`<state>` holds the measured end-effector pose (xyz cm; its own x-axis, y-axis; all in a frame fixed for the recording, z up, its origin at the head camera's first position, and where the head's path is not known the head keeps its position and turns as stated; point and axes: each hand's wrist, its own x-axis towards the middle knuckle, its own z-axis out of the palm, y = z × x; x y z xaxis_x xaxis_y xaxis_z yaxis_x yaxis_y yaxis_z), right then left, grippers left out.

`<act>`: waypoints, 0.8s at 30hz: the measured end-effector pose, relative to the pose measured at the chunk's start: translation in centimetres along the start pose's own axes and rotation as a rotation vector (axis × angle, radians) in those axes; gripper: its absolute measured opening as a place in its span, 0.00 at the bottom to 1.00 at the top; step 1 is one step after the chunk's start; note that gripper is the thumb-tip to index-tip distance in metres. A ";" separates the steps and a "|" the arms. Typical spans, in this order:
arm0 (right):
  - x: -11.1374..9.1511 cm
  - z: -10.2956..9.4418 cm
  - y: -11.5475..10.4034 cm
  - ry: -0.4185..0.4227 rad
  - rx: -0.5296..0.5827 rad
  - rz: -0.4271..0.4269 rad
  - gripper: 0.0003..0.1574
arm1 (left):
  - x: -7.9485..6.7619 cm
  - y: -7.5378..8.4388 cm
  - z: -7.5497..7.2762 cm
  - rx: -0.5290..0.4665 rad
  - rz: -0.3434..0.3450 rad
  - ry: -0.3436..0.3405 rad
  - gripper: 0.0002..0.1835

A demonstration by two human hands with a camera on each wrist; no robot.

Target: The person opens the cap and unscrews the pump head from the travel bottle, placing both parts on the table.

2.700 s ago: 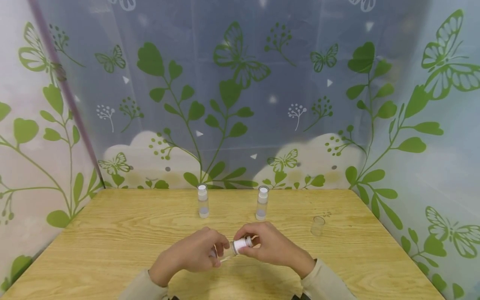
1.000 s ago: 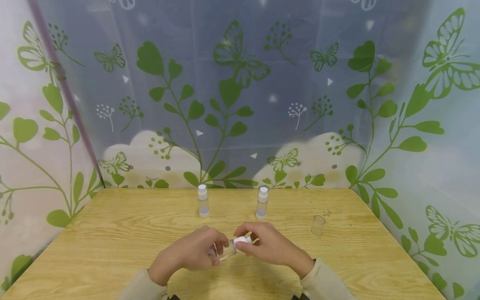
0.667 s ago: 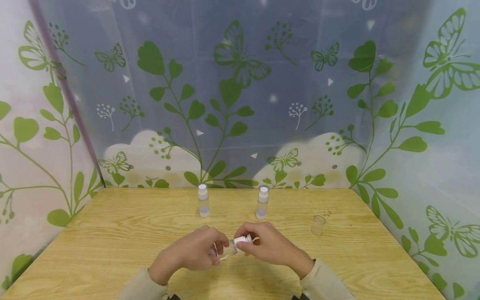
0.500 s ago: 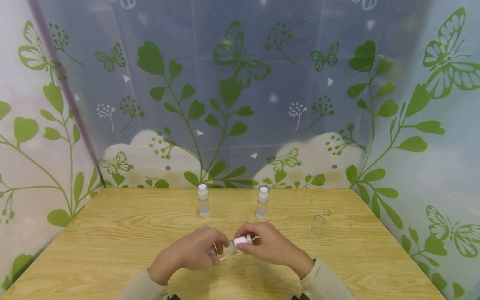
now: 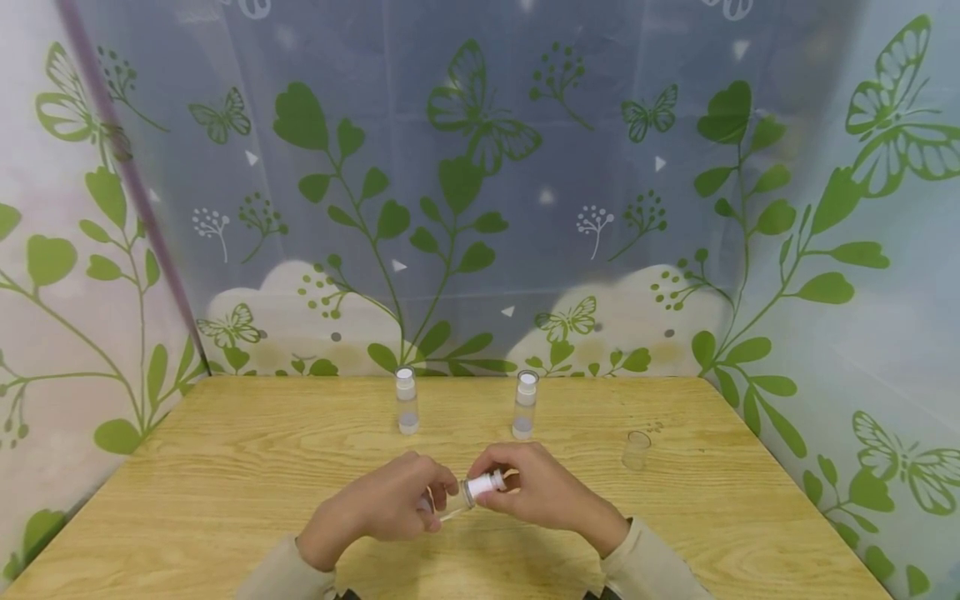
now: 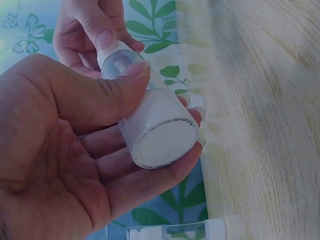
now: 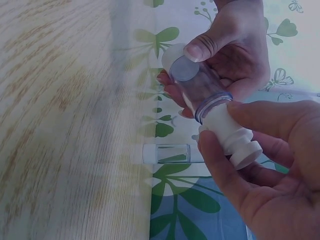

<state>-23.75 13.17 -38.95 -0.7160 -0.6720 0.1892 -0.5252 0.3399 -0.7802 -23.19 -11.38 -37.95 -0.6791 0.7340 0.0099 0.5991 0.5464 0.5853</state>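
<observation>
My left hand (image 5: 401, 500) holds the clear body of a small pump bottle (image 7: 197, 87), its thumb on the side and fingers beneath. The bottle's white base (image 6: 167, 142) faces the left wrist camera. With thumb and fingers my right hand (image 5: 536, 492) pinches the white pump top (image 7: 225, 129), which sits at the mouth of the clear body. The bottle is tilted between both hands above the table. In the head view the left fingers hide much of its body.
Two similar capped pump bottles, one on the left (image 5: 407, 408) and one on the right (image 5: 524, 412), stand upright at the back of the wooden table (image 5: 247, 467). A clear cap (image 5: 636, 452) stands at the right. Patterned cloth (image 5: 480, 250) walls the back and sides.
My right thumb and fingers have shifted around the white pump top, the thumb now lower on it than a second ago. The left hand and the standing bottles stay in place.
</observation>
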 end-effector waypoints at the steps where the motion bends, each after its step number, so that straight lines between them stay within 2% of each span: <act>1: 0.0 0.0 0.0 0.001 0.002 0.000 0.08 | 0.0 0.0 0.0 -0.001 0.000 0.001 0.20; 24: -0.2 -0.1 -0.1 0.020 0.030 -0.030 0.11 | 0.1 0.1 -0.1 -0.002 -0.014 -0.004 0.19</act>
<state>-23.65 13.36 -38.84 -0.7094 -0.6680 0.2247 -0.5330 0.2998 -0.7912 -23.20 -11.28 -37.81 -0.6856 0.7279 -0.0019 0.5886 0.5560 0.5869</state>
